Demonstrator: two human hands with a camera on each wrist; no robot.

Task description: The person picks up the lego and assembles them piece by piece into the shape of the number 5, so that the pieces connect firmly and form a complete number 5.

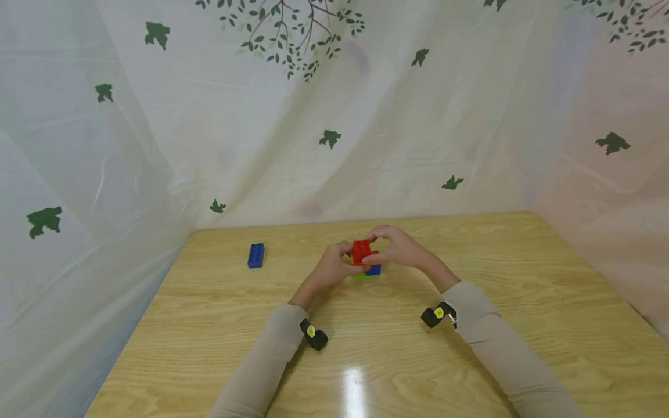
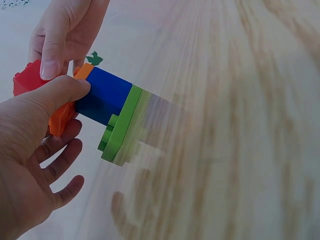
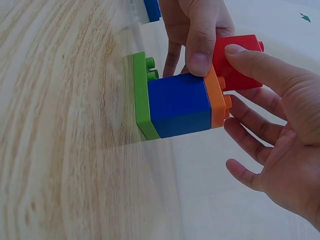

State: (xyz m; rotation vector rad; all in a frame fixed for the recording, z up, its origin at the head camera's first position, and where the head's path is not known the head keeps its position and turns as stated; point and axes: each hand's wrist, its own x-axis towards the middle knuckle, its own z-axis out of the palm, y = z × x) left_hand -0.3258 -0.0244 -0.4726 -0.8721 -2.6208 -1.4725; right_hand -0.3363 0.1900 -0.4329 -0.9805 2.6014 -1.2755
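A stack of toy building bricks stands on the table: a thin green plate [image 3: 142, 100] at the bottom, a blue brick [image 3: 180, 102] on it, then a thin orange plate [image 3: 216, 102]. A red brick [image 3: 237, 62] sits at the top, toward one end of the orange plate; I cannot tell whether it is fully pressed down. My left hand [image 1: 333, 266] grips the stack at the orange plate, its thumb lying across the orange and blue edge. With thumb and fingers my right hand [image 1: 399, 248] pinches the red brick, other fingers spread.
A loose blue brick [image 1: 255, 255] lies farther left on the wooden table [image 1: 366, 337]. Behind the table and at both sides hangs a pale curtain [image 1: 261, 145] with printed leaves and green bird shapes.
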